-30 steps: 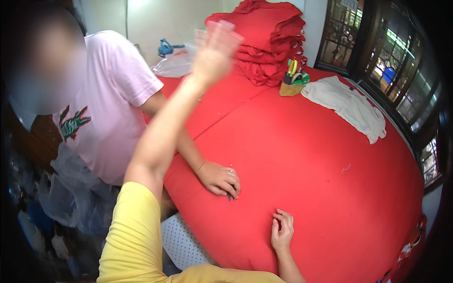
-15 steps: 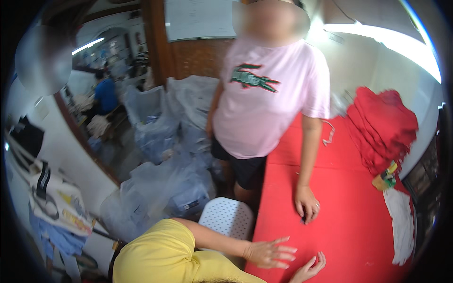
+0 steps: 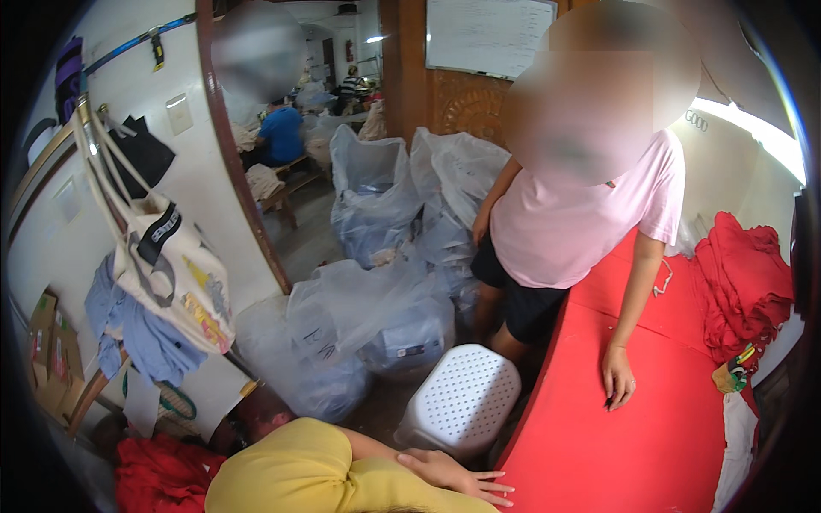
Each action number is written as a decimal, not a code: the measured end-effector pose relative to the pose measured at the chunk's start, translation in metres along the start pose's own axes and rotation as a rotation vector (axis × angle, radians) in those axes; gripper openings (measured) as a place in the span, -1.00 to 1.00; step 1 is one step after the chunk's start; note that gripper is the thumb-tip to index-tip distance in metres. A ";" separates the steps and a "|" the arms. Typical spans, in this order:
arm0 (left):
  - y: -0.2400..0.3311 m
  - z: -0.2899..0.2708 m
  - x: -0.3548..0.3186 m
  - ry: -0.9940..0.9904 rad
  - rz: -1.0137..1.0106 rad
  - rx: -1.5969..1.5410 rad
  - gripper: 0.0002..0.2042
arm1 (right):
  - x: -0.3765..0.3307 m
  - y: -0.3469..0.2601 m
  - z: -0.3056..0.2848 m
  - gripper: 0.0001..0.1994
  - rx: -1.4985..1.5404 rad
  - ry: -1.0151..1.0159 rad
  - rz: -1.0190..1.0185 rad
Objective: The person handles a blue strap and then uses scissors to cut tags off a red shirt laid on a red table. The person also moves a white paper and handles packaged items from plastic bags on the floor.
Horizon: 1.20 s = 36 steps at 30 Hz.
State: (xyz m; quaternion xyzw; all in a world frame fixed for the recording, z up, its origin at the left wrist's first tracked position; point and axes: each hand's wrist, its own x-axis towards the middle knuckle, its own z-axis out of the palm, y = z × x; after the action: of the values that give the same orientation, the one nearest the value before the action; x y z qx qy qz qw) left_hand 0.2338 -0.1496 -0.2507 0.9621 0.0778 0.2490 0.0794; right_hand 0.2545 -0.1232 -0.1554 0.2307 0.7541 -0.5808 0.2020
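Clear plastic bags [image 3: 333,299] hold blue bundles [image 3: 406,344].
Left hand [image 3: 481,484] spread loose by flat red cloth [image 3: 616,453]; can't tell right hand's [image 3: 430,467] grip.

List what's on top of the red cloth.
On the red cloth: a red fabric pile, small holder, pale cloth, a co-worker's hand. What the pile covers is hidden.

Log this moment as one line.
hands: close together by the red-covered table | nothing seen held | white stool: beside table | co-worker's hand: on table, with small dark item
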 end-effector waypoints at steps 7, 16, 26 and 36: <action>0.042 -0.053 0.011 -0.474 -0.556 -0.206 -0.30 | 0.046 0.035 0.032 -0.16 -0.022 -0.254 -0.241; 0.050 -0.038 0.007 -0.423 -0.601 -0.193 -0.36 | 0.021 0.010 0.028 -0.33 -0.070 -0.281 -0.309; 0.044 -0.028 0.006 -0.360 -0.515 0.146 -0.35 | -0.032 -0.021 0.022 -0.15 -0.035 -0.018 -0.130; 0.090 0.005 0.055 -0.151 0.178 -0.106 -0.55 | -0.097 0.000 0.108 -0.23 0.182 0.678 0.162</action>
State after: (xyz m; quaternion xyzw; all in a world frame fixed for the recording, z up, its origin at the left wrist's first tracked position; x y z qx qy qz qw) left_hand 0.2932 -0.2278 -0.2120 0.9757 -0.0273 0.1856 0.1136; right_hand 0.3377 -0.2384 -0.1262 0.4865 0.7026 -0.5181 -0.0356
